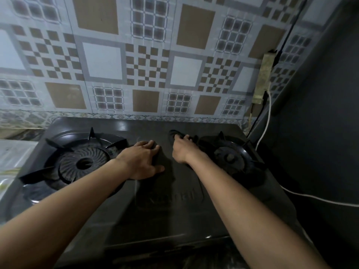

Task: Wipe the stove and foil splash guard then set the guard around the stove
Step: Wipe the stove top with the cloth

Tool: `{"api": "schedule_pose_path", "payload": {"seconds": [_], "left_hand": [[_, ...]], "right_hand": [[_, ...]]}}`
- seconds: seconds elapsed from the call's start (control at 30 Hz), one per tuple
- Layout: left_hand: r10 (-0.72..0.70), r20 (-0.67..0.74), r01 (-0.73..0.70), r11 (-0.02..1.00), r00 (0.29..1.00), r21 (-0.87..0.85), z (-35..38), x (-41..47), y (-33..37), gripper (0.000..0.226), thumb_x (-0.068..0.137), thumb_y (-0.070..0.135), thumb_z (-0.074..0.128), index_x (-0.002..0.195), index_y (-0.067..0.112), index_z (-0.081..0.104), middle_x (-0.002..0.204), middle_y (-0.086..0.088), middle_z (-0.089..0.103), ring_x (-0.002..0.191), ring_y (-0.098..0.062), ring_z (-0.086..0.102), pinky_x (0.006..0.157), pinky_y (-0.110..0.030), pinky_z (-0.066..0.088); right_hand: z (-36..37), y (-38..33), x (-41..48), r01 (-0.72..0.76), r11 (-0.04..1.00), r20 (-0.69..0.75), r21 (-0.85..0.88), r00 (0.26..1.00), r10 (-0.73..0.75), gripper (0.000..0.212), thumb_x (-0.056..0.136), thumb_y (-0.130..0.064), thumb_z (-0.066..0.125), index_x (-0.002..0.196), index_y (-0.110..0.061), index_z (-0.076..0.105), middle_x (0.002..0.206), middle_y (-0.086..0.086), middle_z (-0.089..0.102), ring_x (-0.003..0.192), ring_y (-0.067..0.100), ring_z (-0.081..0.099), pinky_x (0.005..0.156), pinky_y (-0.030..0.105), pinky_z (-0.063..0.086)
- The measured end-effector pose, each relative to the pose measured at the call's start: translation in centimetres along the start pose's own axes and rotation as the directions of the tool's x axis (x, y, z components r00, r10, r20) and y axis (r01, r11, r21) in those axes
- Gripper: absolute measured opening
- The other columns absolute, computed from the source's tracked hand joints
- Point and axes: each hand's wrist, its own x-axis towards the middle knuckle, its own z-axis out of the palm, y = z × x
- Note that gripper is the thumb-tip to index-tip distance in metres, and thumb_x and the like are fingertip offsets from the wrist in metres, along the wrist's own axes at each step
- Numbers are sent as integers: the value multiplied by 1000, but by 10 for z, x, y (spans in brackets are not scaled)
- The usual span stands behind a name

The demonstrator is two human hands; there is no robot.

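Note:
A black two-burner gas stove [167,210] fills the lower middle of the head view. Its left burner [83,164] and right burner [231,158] each carry a black pan support. My left hand [143,160] lies flat, fingers apart, on the stove top between the burners. My right hand [182,148] is closed on a dark cloth [175,133] pressed against the stove top near the right burner's far left side. Shiny foil [11,162] shows at the left edge beside the stove; I cannot tell if it is the splash guard.
A patterned tiled wall [147,61] rises right behind the stove. A power strip [264,78] hangs on the wall at right, with a white cable [310,199] running down past the stove's right side. A dark wall [326,113] closes in the right.

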Motion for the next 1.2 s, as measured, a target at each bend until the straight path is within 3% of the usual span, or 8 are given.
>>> {"api": "schedule_pose_path", "payload": {"seconds": [0.2,0.3,0.4,0.53,0.67,0.8,0.9,1.2], "left_hand": [[26,31,-24,998,999,-51,-13,-6,7,58,107,44,26,157,15,25,166,-9,15,154,-25,12,121,-36,9],[35,-80,-43,994,996,-97,-10,-10,-8,53,103,47,34,147,19,44,154,-10,42,140,-31,41,114,-41,33],[62,-255,-79,995,965,-56,-4,-25,-41,61,98,55,31,145,19,46,150,-12,48,140,-30,42,114,-47,35],[-18,-289,51,993,957,108,4,-51,-93,73,96,67,26,156,26,30,165,-10,22,154,-32,8,121,-58,10],[-119,-181,136,987,976,82,15,-65,-122,81,90,78,16,159,37,9,168,-9,-3,153,-36,-12,116,-65,-5],[-69,-139,78,995,988,58,18,-72,-134,79,88,81,14,156,45,-1,168,-7,-6,153,-36,-12,116,-67,-6],[2,-123,7,997,992,75,16,-79,-147,84,81,88,13,154,50,-5,168,-5,-6,153,-36,-11,113,-69,-9],[79,-91,-69,991,993,111,23,-83,-168,94,74,93,5,155,47,-6,168,-1,-11,154,-30,-5,116,-65,-11]], "right_hand": [[21,15,-34,48,998,-168,-33,984,-53,58,101,-25,42,154,-19,20,158,17,26,139,38,31,107,49,38],[28,19,-36,72,995,-270,-64,959,-86,50,102,-40,35,149,-21,32,155,12,28,143,37,20,112,52,26],[32,17,-34,112,993,-223,40,970,-101,47,105,-28,34,151,-22,28,164,8,13,150,36,8,119,54,12],[29,10,-56,92,981,-253,173,966,-46,50,103,-10,38,152,-19,32,156,11,33,137,33,38,101,37,40],[44,-7,-100,87,954,-278,286,961,-4,44,104,-19,40,148,-27,41,140,12,53,118,32,54,81,29,41],[83,-32,-142,105,951,-310,291,951,-10,40,103,-30,40,142,-30,46,142,10,53,130,33,48,96,36,40],[120,-60,-166,107,969,-327,223,945,-29,44,104,-29,34,147,-22,41,159,5,31,148,26,23,118,41,20],[169,-142,-203,99,991,-497,89,867,-42,43,105,-25,32,145,-15,45,156,8,38,146,23,28,119,38,19]]}}
